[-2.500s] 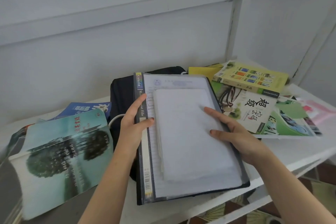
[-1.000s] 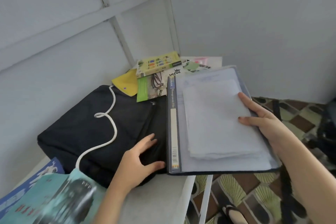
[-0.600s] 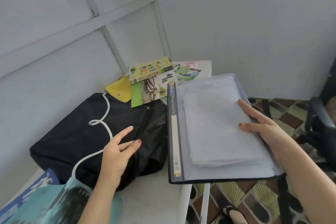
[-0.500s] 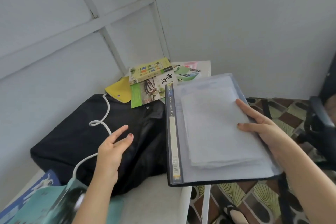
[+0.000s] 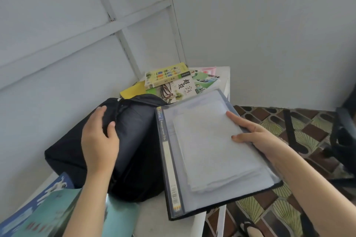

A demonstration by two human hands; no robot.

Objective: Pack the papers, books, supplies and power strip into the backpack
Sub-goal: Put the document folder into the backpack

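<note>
Folder bearing loose papers: pinched at its right edge by the right hand, half off the table. Backpack, just beside its spine: top fabric is gripped by the left hand; the mouth is best pulled wide and the folder kept level, lest papers slide. Books are piled beyond, unpacked.

Folder and stacked books crowd the backpack
</note>
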